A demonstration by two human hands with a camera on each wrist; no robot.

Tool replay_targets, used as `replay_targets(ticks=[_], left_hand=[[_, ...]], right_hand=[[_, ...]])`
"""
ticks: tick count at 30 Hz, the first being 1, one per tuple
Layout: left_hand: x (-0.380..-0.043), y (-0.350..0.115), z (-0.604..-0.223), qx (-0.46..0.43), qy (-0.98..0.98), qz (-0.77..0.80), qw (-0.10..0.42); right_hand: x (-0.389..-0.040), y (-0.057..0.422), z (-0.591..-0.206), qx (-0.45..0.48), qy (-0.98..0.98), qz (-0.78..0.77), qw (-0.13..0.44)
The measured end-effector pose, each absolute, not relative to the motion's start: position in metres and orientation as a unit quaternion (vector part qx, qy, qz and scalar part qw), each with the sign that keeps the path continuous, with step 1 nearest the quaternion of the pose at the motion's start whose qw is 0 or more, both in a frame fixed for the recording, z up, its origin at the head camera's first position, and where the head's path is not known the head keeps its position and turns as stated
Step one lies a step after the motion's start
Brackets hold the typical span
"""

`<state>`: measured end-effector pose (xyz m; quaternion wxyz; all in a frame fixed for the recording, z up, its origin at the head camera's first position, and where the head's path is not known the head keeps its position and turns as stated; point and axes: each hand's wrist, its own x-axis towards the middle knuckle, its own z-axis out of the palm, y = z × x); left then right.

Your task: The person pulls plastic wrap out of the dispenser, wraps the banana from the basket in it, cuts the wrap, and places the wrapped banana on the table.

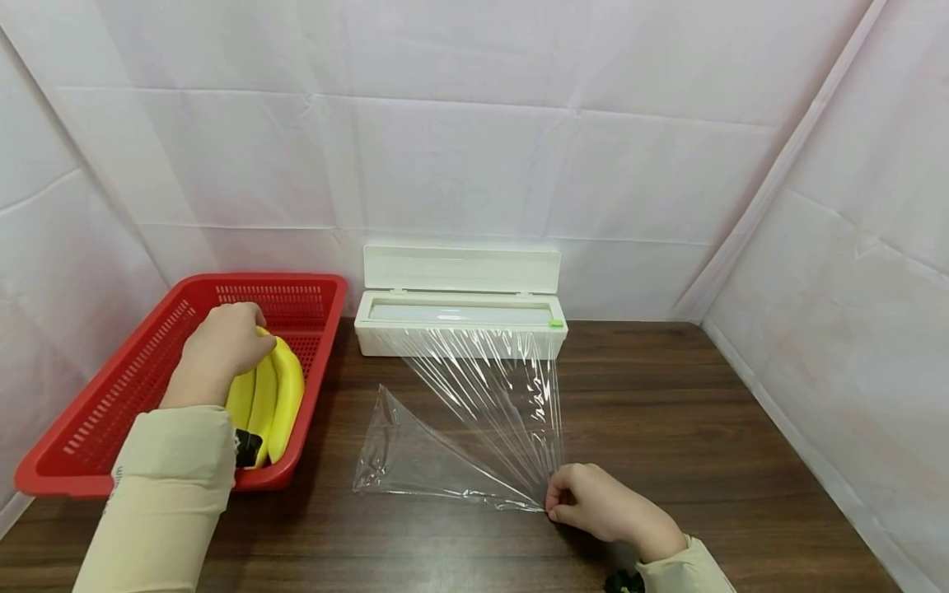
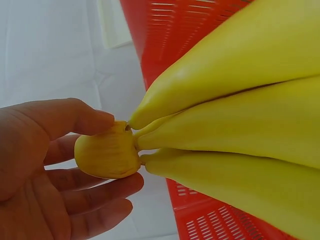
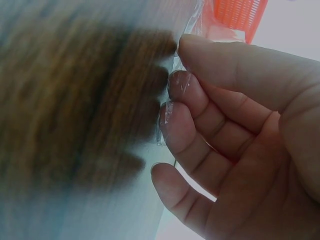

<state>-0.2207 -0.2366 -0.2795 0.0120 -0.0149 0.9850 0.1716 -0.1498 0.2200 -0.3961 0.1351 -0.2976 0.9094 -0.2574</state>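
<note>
Your left hand [image 1: 222,347] grips the bananas [image 1: 276,391] by the stem [image 2: 107,152] and your right hand [image 1: 604,506] pinches the film [image 1: 500,412], best held taut

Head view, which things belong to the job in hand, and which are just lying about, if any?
Seem part of the job:
bananas, held by the left hand
plastic film, pinched by the right hand
white dispenser, lid open, film drawn from it
red basket, beneath the bananas

Probably just surroundings:
wooden tabletop
white sheeting behind
</note>
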Motion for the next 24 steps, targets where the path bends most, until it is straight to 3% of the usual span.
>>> replay_targets(ticks=[24], left_hand=[[-0.211, -0.233, -0.268, -0.005, 0.982, 0.185, -0.029]], right_hand=[[-0.147, 0.22, -0.397, -0.293, 0.91, -0.26, 0.135]])
